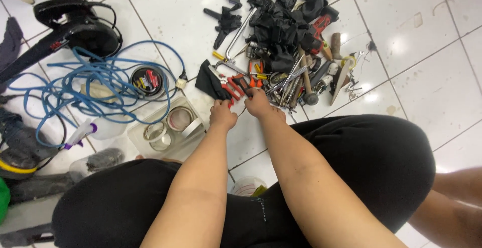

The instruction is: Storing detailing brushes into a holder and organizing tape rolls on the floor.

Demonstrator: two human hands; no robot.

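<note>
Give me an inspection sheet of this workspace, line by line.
Surface: white tiled floor, scuffed and spotted.
Job's things: red-handled pliers at the edge of the tool pile.
Clutter: black gloves, hacksaw, hammer, clear tray with tape rolls, spray bottle.
Hands: left hand and right hand both closed at the pliers; exact grip unclear.
Cables: blue cable, tangled.
Surroundings: black blower; another person's leg at right.
</note>
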